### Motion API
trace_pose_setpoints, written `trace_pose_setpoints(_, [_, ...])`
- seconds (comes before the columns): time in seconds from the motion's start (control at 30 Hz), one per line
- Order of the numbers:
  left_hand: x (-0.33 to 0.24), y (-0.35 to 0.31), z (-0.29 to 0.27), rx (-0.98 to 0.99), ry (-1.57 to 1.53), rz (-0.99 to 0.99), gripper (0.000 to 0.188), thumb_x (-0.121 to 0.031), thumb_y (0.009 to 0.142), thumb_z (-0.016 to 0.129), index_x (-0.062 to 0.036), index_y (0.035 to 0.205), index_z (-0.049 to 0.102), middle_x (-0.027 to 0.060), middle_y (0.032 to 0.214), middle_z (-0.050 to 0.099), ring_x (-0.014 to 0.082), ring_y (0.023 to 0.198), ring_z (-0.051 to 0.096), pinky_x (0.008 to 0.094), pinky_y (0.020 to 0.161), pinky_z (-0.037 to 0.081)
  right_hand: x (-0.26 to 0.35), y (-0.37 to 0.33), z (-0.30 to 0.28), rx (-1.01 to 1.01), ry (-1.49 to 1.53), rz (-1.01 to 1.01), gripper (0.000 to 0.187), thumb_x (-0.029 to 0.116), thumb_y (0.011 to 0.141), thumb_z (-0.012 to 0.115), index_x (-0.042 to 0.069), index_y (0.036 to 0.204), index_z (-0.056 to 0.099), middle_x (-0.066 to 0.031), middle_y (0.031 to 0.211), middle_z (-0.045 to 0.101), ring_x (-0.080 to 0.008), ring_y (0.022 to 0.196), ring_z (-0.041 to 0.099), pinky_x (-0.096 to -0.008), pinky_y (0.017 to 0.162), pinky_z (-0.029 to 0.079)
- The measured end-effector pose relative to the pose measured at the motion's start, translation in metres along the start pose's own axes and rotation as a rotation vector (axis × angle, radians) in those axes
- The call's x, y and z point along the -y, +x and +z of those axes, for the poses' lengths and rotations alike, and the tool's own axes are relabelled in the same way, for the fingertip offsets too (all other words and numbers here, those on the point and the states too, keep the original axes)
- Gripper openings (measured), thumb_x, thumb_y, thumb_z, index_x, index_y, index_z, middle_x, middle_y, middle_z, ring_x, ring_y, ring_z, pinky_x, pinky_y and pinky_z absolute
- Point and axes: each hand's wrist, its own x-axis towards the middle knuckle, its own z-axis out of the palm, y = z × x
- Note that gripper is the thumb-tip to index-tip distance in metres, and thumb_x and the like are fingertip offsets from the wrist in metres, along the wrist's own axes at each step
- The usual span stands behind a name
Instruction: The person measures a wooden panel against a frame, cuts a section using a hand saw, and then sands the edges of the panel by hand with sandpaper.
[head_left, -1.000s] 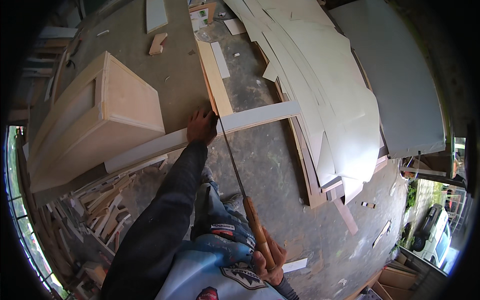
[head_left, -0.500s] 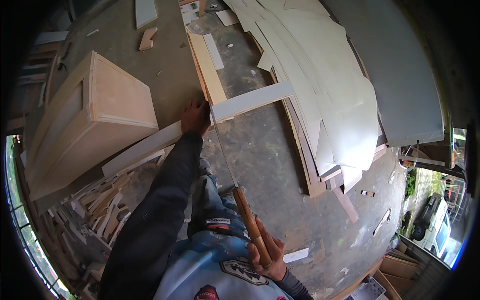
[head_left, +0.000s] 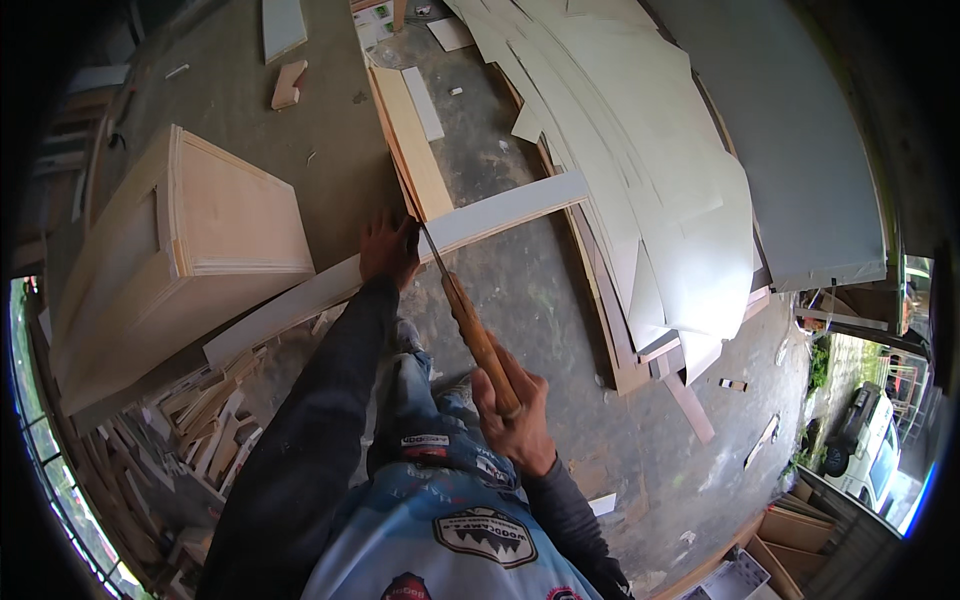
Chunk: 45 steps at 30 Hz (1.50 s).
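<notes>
My left hand (head_left: 388, 250) holds a long, narrow white board (head_left: 510, 212) down at the edge of the brown worktable (head_left: 335, 140). The board juts out past that edge to the right. In my right hand (head_left: 518, 415) is a handsaw (head_left: 474, 332), its long wooden handle wrapped by my fingers. The saw's thin blade slants up to the board, meeting it just right of my left fingers. Part of the blade's far end is hidden at the board.
A pale wooden cabinet box (head_left: 235, 215) stands on the table at left. Large white sheets (head_left: 640, 190) lie stacked at right. A light wood strip (head_left: 412, 140) runs along the table edge beyond the board. Offcuts (head_left: 210, 430) pile up below left.
My right hand has pushed the saw forward and up, so its handle is much closer to the board and less blade shows. My left hand stays on the board.
</notes>
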Motion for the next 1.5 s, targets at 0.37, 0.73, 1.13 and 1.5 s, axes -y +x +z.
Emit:
trace_pose_setpoints(0.37, [-0.002, -0.005, -0.001, 0.096, -0.047, -0.023, 0.018, -0.016, 0.089, 0.060, -0.0108, 0.107, 0.060, 0.0129, 0.102, 0.057, 0.0321, 0.101, 0.056, 0.0451, 0.085, 0.044, 0.041, -0.071, -0.031, 0.078, -0.077, 0.035, 0.052, 0.013, 0.092, 0.061, -0.016, 0.133, 0.048, -0.0317, 0.103, 0.067, -0.0397, 0.082, 0.073, -0.0390, 0.070, 0.058])
trace_pose_setpoints(0.73, [-0.004, -0.005, 0.003, 0.042, -0.016, 0.107, 0.020, -0.015, 0.088, 0.060, -0.0120, 0.108, 0.059, 0.0119, 0.101, 0.057, 0.0318, 0.099, 0.056, 0.0449, 0.084, 0.043, -0.011, 0.048, 0.034, -0.038, -0.014, -0.038, 0.049, 0.015, 0.095, 0.061, -0.012, 0.133, 0.048, -0.0282, 0.083, 0.064, -0.0430, 0.068, 0.066, -0.0418, 0.064, 0.052])
trace_pose_setpoints(1.13, [-0.003, -0.011, 0.003, 0.092, -0.021, 0.051, 0.022, -0.014, 0.083, 0.064, -0.0103, 0.104, 0.057, 0.0111, 0.106, 0.056, 0.0303, 0.104, 0.055, 0.0448, 0.086, 0.042, 0.013, -0.096, -0.023, 0.008, -0.189, -0.143, 0.052, 0.011, 0.091, 0.059, -0.017, 0.134, 0.048, -0.0311, 0.106, 0.068, -0.0401, 0.089, 0.073, -0.0357, 0.074, 0.059])
trace_pose_setpoints(1.5, [-0.006, -0.010, 0.003, 0.129, -0.020, -0.011, 0.022, -0.012, 0.082, 0.063, -0.0105, 0.102, 0.056, 0.0111, 0.104, 0.056, 0.0300, 0.102, 0.056, 0.0442, 0.085, 0.043, -0.002, -0.099, -0.007, -0.027, -0.062, 0.040, 0.054, 0.014, 0.091, 0.060, -0.012, 0.137, 0.049, -0.0293, 0.103, 0.069, -0.0343, 0.073, 0.073, -0.0356, 0.065, 0.057])
